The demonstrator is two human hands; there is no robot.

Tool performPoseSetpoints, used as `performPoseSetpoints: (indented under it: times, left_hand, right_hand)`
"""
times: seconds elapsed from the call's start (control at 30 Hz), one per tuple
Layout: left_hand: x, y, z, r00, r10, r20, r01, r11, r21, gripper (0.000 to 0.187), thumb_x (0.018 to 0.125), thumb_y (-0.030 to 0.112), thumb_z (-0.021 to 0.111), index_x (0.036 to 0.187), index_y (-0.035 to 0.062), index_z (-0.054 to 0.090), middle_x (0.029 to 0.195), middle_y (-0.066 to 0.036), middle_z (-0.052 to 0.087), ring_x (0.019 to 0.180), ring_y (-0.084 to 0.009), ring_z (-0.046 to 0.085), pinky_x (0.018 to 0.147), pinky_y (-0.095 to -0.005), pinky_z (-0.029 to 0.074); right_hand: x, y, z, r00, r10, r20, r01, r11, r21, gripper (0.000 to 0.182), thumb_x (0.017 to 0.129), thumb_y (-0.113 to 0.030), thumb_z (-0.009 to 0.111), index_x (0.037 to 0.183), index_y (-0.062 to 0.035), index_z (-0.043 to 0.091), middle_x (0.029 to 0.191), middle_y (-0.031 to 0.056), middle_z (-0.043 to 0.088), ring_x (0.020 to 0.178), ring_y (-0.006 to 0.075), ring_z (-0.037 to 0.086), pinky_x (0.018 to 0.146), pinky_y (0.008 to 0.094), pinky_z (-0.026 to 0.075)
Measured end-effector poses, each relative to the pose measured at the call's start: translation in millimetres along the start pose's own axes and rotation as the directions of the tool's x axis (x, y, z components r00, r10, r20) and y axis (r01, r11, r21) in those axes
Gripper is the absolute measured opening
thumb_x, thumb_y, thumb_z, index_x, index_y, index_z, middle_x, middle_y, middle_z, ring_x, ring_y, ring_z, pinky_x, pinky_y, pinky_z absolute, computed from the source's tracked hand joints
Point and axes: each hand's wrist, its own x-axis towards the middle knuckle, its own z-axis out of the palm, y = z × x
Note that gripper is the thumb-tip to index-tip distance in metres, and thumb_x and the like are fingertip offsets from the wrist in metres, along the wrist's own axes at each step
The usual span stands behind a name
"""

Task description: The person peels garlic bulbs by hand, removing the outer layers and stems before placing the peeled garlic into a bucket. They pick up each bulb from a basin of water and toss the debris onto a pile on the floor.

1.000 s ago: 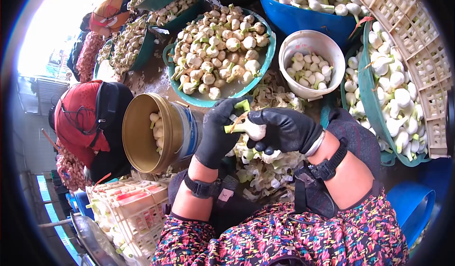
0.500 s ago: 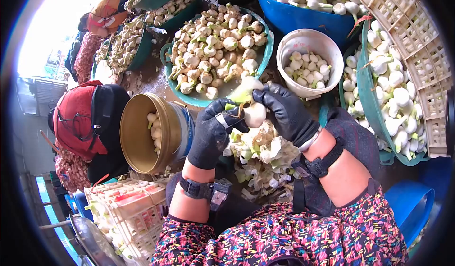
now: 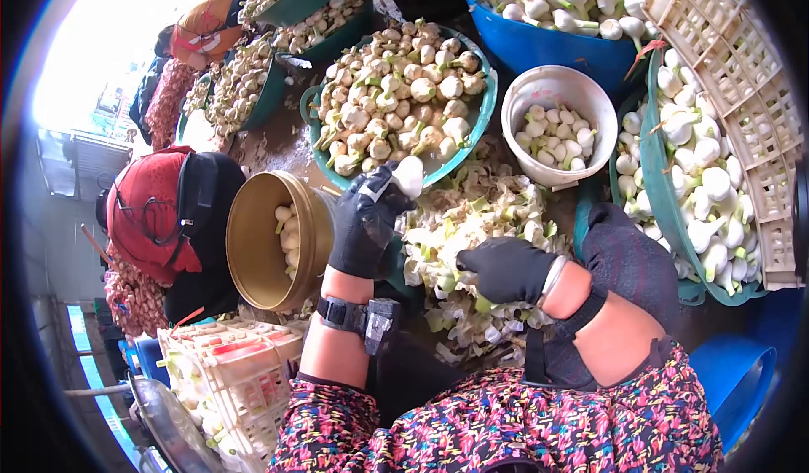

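Observation:
My left hand [image 3: 364,224], in a dark glove with a pale band on a finger, grips a peeled white garlic bulb [image 3: 409,176] near the front rim of a green tub [image 3: 308,127]. That tub is heaped with unpeeled garlic bulbs [image 3: 396,94]. Lower and to the right, my gloved right hand [image 3: 510,271] is closed over a pile of garlic skins [image 3: 472,212]. Its fingertips point left, and whatever they may hold is hidden.
A white bucket [image 3: 514,115] and a gold-coloured bucket [image 3: 244,258] hold peeled bulbs. Blue [image 3: 506,39] and green [image 3: 653,169] tubs of garlic stand at the right, beside a plastic crate [image 3: 725,60]. Another crate [image 3: 261,380] is at lower left. A person in a red cap [image 3: 147,207] sits left.
My hands have moved apart. The left has lifted the bulb slightly up and left, while the right has dropped towards the skins. The bulb now shows bare white without the loose skin.

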Motion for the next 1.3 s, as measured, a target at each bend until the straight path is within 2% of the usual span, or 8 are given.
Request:
performPoseSetpoints:
  times: [0.07,0.1,0.13,0.27,0.4,0.93,1.23,1.3]
  left_hand:
    - [28.0,11.8,-2.7,0.921,0.39,0.007,-0.372,0.874,0.311,0.033,0.09,0.014,0.052,0.119,-0.0013,0.049,0.104,-0.012,0.061,0.09,-0.0256,0.061,0.075,-0.0401,0.051]
    - [41.5,36.3,-3.1,0.992,0.086,-0.094,-0.125,0.795,-0.593,0.033,0.09,0.011,0.051,0.119,-0.0025,0.049,0.104,-0.014,0.06,0.091,-0.0264,0.061,0.077,-0.0402,0.051]
    - [57.4,55.6,-1.2,0.979,-0.183,0.095,0.092,-0.024,-0.995,0.033,0.089,0.008,0.051,0.12,-0.0037,0.049,0.103,-0.016,0.06,0.092,-0.0272,0.061,0.079,-0.0404,0.051]
    - [87.9,-6.0,26.2,0.936,-0.3,0.183,0.278,0.313,-0.908,0.039,0.083,0.008,0.058,0.118,-0.008,0.051,0.106,-0.016,0.061,0.093,-0.0243,0.061,0.083,-0.0365,0.05]
    - [89.3,-82.5,99.1,0.971,-0.182,0.157,0.185,0.983,-0.008,0.034,0.082,0.012,0.058,0.115,0.0029,0.058,0.091,-0.014,0.067,0.076,-0.0204,0.064,0.07,-0.0301,0.05]
    - [94.4,-91.8,86.1,0.933,-0.102,0.346,0.087,0.995,0.057,0.026,0.075,0.0,0.047,0.088,0.005,0.069,0.083,-0.013,0.068,0.078,-0.0234,0.064,0.074,-0.0322,0.05]
    - [3.8,51.0,-9.1,0.905,-0.364,0.221,0.335,0.288,-0.897,0.049,0.082,0.006,0.058,0.128,-0.0011,0.043,0.095,-0.007,0.06,0.08,-0.0149,0.058,0.077,-0.0283,0.048]
    - [-8.8,49.7,5.4,0.933,-0.347,0.091,0.28,0.547,-0.789,0.043,0.085,0.011,0.059,0.125,-0.001,0.047,0.086,-0.005,0.06,0.074,-0.0151,0.058,0.075,-0.029,0.048]
  right_hand:
    - [4.9,2.3,7.1,0.999,-0.027,0.024,0.028,0.998,-0.049,0.033,0.073,-0.015,0.053,0.104,-0.0038,0.056,0.088,0.0207,0.061,0.086,0.0368,0.06,0.076,0.0441,0.046]
    - [2.3,-5.7,-2.6,1.0,0.009,0.011,-0.008,1.0,-0.018,0.033,0.074,-0.015,0.053,0.104,-0.0025,0.056,0.087,0.0209,0.061,0.086,0.0365,0.059,0.076,0.0441,0.046]
    - [4.1,0.3,5.2,0.995,-0.009,-0.104,0.009,1.0,0.001,0.028,0.077,-0.021,0.053,0.097,-0.0034,0.058,0.085,0.0201,0.061,0.085,0.036,0.059,0.075,0.0444,0.046]
    - [-6.9,-8.3,-26.6,0.996,0.072,-0.061,-0.068,0.995,0.067,0.028,0.08,-0.033,0.053,0.085,-0.0065,0.062,0.085,0.017,0.06,0.085,0.0338,0.059,0.074,0.0442,0.046]
    - [-9.6,0.8,-22.0,0.968,0.024,-0.252,-0.02,1.0,0.02,0.03,0.077,-0.021,0.053,0.104,-0.012,0.063,0.096,0.0183,0.059,0.085,0.0344,0.059,0.075,0.0423,0.048]
    - [3.5,20.9,-41.4,0.787,0.158,-0.596,-0.056,0.981,0.186,0.063,0.074,-0.021,0.063,0.131,-0.0078,0.038,0.113,0.0259,0.05,0.102,0.039,0.053,0.086,0.0451,0.044]
    - [19.1,2.1,-34.4,0.772,0.149,-0.618,0.413,0.622,0.665,0.073,0.062,-0.008,0.076,0.127,-0.0016,0.044,0.119,0.0119,0.054,0.106,0.0163,0.053,0.09,0.0303,0.044]
    - [23.0,-1.0,-23.5,0.664,0.072,-0.744,0.513,0.68,0.523,0.076,0.061,-0.016,0.081,0.126,-0.0002,0.044,0.12,0.014,0.053,0.107,0.0195,0.053,0.09,0.0318,0.044]
